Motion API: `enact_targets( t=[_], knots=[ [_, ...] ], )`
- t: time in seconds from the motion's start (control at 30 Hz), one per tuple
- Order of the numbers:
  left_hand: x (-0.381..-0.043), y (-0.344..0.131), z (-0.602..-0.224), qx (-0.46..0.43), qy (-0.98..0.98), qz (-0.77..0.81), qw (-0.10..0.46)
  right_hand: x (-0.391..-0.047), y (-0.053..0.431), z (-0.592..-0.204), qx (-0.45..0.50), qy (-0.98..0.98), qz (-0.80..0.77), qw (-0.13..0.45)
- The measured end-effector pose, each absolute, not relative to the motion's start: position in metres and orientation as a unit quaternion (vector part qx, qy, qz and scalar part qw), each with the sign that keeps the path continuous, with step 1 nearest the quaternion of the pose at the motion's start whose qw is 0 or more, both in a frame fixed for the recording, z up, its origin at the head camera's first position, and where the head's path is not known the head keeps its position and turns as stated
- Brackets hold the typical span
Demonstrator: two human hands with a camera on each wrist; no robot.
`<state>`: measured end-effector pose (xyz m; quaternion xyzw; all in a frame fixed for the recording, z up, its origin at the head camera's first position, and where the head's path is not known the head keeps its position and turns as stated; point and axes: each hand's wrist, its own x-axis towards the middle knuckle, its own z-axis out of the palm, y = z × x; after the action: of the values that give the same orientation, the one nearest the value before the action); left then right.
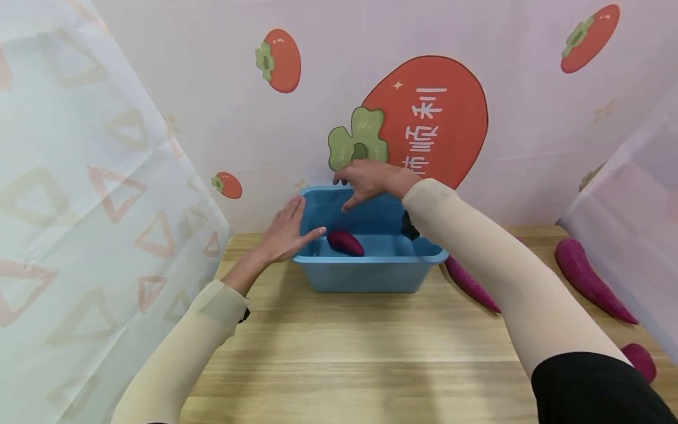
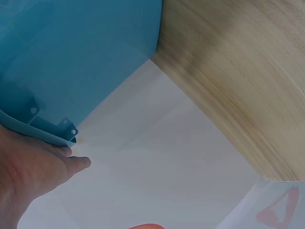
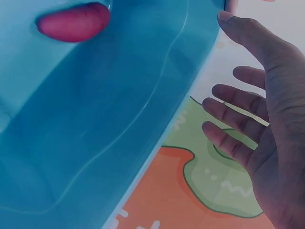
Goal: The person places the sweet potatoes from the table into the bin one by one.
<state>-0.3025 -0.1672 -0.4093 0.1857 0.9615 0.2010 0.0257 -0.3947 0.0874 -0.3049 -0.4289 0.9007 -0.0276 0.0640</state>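
Note:
A light-blue plastic basin (image 1: 365, 277) stands on the wooden table, near its back edge. Inside it, toward the left, lies a purple sweet potato (image 1: 345, 242), which the right wrist view also shows on the basin floor. My left hand (image 1: 283, 232) rests on the basin's left rim with straight fingers, the thumb reaching over the opening. In the left wrist view that hand (image 2: 33, 167) lies along the outside of the rim. Over the back rim is my right hand (image 1: 365, 179), its spread fingers (image 3: 238, 102) holding nothing.
Right of the basin lies a long purple sweet potato (image 1: 471, 285), partly hidden by the right sleeve. Another (image 1: 593, 280) lies farther right, and a third (image 1: 640, 360) shows near the right front. Printed cloth (image 1: 175, 88) hangs behind and along both sides of the table.

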Motion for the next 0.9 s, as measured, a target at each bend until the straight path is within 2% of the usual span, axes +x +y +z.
enact_targets(
  t=[0.9],
  knots=[
    [-0.305,-0.168,-0.413,0.184,0.961,0.206,0.020,-0.381,0.113,-0.292,-0.411,0.910,-0.016,0.060]
  ],
)
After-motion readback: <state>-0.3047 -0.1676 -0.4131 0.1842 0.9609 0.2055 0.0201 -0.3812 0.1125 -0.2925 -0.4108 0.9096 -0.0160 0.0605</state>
